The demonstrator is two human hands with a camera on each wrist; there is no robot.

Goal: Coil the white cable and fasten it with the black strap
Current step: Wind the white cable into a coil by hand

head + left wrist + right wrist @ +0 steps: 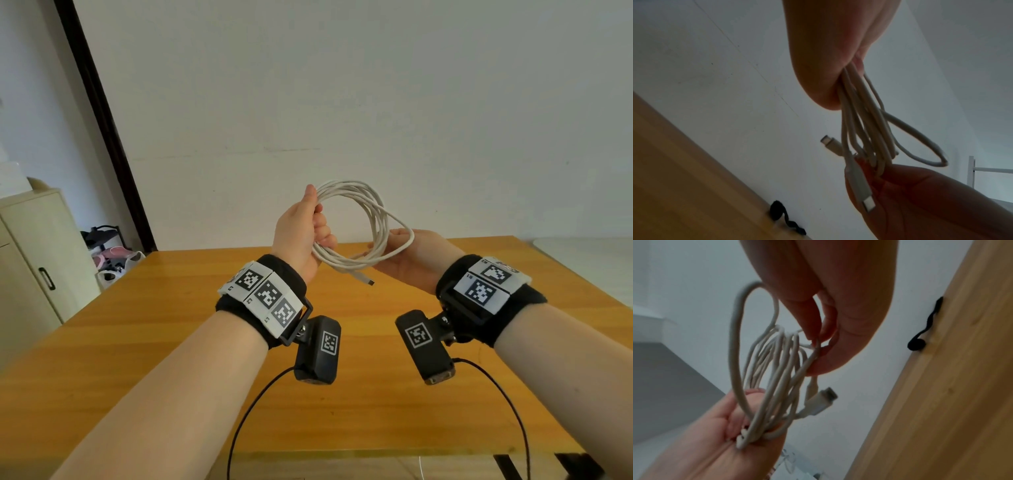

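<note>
- Head view: the left hand [301, 233] grips the coiled cable [359, 226] above the table [171, 308]; the right hand [411, 257] cups its far side.
- Left wrist view: the strap [783, 217] lies on the table, well below.
- Right wrist view: the fingers [812, 318] pinch one strand; the light, springy loops probably need a bunched grip.

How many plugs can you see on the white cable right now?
2. One plug lies against the right hand; the other plug sticks out of the white cable coil between both hands. The left hand grips the coil.
</note>
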